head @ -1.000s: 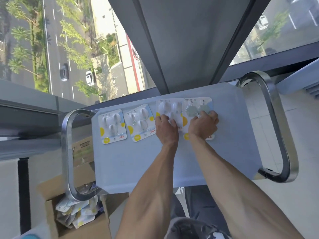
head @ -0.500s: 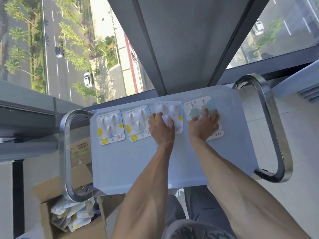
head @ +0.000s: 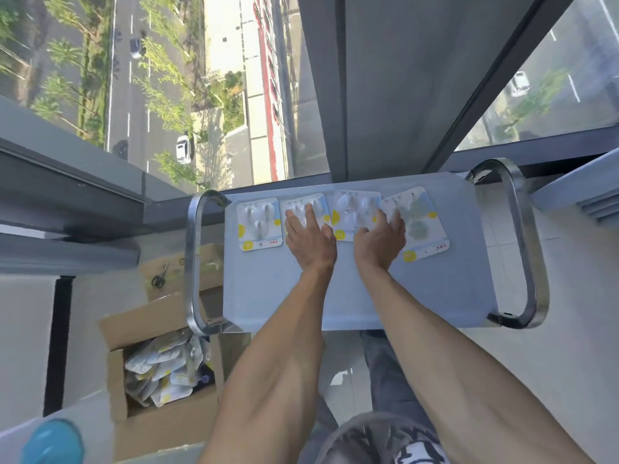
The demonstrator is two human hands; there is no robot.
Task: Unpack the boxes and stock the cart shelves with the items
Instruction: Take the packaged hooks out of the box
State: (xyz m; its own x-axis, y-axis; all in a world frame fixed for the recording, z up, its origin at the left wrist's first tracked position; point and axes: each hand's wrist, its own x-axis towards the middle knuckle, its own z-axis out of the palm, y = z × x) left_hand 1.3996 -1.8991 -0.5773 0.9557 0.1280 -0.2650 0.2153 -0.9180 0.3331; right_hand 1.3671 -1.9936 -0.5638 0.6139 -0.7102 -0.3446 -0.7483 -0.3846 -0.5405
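Observation:
Several blister packs of white hooks lie in a row along the far edge of the cart's top shelf (head: 351, 296). My left hand (head: 310, 237) lies flat with straight fingers on the second pack (head: 320, 204). My right hand (head: 380, 241) presses flat on the seam between the third pack (head: 355, 209) and the rightmost pack (head: 420, 226). The leftmost pack (head: 259, 224) lies untouched. An open cardboard box (head: 160, 373) on the floor at lower left holds more of the same packs.
Steel handle loops stand at the cart's left end (head: 194, 262) and right end (head: 526, 242). Scissors (head: 160, 277) lie on a box flap left of the cart. A blue round object (head: 53, 442) shows at bottom left. Behind the cart is a glass window.
Both hands slid left along the row: the left from the third pack to the second, the right from the rightmost pack onto the third. Their fingers are straighter now.

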